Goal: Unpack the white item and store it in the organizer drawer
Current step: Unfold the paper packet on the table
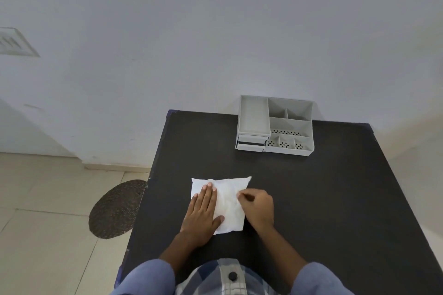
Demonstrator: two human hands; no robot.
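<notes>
A white crinkly packet (227, 201) lies flat on the dark table (311, 199), near its middle front. My left hand (202, 213) rests flat on the packet's left half, fingers together and stretched out. My right hand (257, 206) sits at the packet's right edge, with its fingertips pinched on the wrapper there. A grey plastic organizer (275, 124) stands at the table's far edge against the wall. It has open compartments on top and small drawers (251, 142) stacked at its front left. The lower drawer looks slightly pulled out.
A white wall rises right behind the table. The tiled floor on the left holds a round dark woven mat (115, 209) close to the table's left edge. My checked shirt and blue sleeves fill the bottom of the view.
</notes>
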